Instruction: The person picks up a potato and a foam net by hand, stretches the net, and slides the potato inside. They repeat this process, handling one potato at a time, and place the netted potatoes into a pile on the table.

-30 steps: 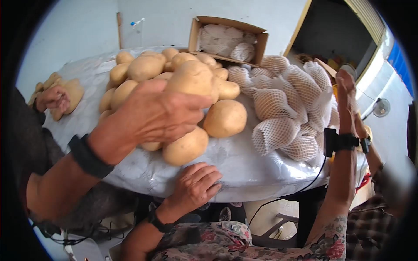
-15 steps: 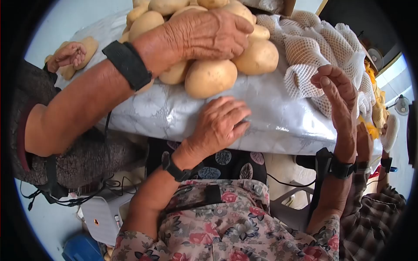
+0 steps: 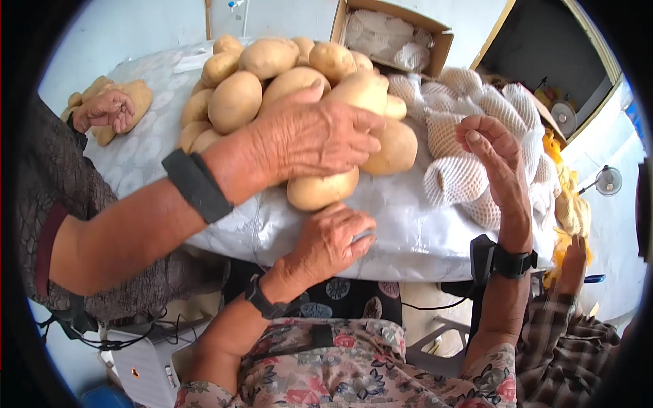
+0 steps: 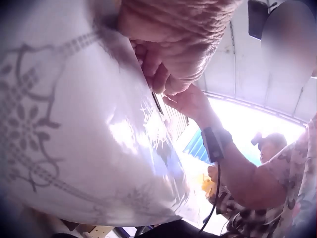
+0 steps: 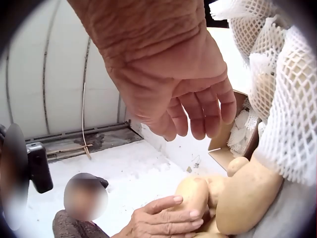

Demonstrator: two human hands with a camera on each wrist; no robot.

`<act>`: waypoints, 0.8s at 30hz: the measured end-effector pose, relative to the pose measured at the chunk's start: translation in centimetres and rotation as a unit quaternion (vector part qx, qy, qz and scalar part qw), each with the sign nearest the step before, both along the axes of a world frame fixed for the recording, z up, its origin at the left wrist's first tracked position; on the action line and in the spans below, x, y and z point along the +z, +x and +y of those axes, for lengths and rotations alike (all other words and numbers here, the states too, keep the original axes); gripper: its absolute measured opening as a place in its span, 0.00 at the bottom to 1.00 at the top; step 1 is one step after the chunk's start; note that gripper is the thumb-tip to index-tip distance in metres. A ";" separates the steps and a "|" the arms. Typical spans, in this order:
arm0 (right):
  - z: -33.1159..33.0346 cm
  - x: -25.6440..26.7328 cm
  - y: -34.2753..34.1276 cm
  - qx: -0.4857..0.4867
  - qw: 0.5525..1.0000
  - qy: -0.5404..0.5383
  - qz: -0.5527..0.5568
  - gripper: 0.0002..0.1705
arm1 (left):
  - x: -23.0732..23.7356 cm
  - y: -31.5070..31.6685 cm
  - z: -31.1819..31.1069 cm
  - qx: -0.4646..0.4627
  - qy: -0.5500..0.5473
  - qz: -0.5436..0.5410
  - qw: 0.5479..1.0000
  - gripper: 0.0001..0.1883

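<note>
In the head view my left hand (image 3: 326,238) rests near the table's front edge, fingers loosely bent, just below the nearest of several smooth tan squashes (image 3: 323,190). The left wrist view shows the same hand's curled fingers (image 4: 161,74) low over the cloth. My right hand (image 3: 496,153) is raised with bent fingers and an empty palm, overlapping the heap of squashes in white foam nets (image 3: 456,180). Its spread fingers (image 5: 198,114) hang free in the right wrist view. From the left, another person's hand (image 3: 313,136) lies across the bare squash pile.
A cardboard box (image 3: 439,54) of white foam nets stands at the back. More squashes (image 3: 139,98) lie far left by that person's other hand (image 3: 105,109). A person in a plaid shirt (image 3: 571,347) works at the right near yellow netting (image 3: 561,262). A cable (image 3: 435,307) runs below the table edge.
My right hand has come back from the far right and is raised with bent fingers. My left hand stays by the front edge. The other person's hand has lowered onto the pile.
</note>
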State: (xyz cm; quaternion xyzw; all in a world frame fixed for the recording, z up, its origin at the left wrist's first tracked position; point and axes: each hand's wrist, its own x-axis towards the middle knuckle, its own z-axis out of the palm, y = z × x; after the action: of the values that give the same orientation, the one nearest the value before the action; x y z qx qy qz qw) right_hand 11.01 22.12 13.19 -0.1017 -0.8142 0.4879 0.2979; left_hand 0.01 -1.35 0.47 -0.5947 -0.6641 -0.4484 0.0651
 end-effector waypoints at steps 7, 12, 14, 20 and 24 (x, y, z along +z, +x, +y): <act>4.7 3.2 -8.0 -0.073 0.979 0.173 -0.076 0.22 | -0.6 -0.3 -0.5 -0.041 0.003 0.014 0.999 0.13; 10.1 1.8 -17.0 -0.124 0.912 0.363 -0.144 0.27 | -0.7 -1.2 -0.6 -0.094 -0.006 -0.015 0.995 0.15; 10.8 1.1 -19.1 -0.138 0.903 0.369 -0.171 0.29 | -1.0 -1.5 -0.6 -0.116 -0.009 -0.036 0.993 0.15; 12.7 -0.7 -23.0 -0.157 0.863 0.373 -0.301 0.33 | -0.7 -2.0 -0.7 -0.152 -0.023 -0.064 0.986 0.16; 15.8 -2.8 -25.3 -0.166 0.844 0.366 -0.356 0.35 | -0.9 -2.0 -0.6 -0.158 -0.023 -0.085 0.984 0.16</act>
State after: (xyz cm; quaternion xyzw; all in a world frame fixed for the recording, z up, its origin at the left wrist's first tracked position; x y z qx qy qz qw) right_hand -14.32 37.96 10.39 -0.2855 -0.9546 0.0286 0.0799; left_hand -2.01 -1.97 -0.41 -0.6528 -0.5752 -0.4869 -0.0770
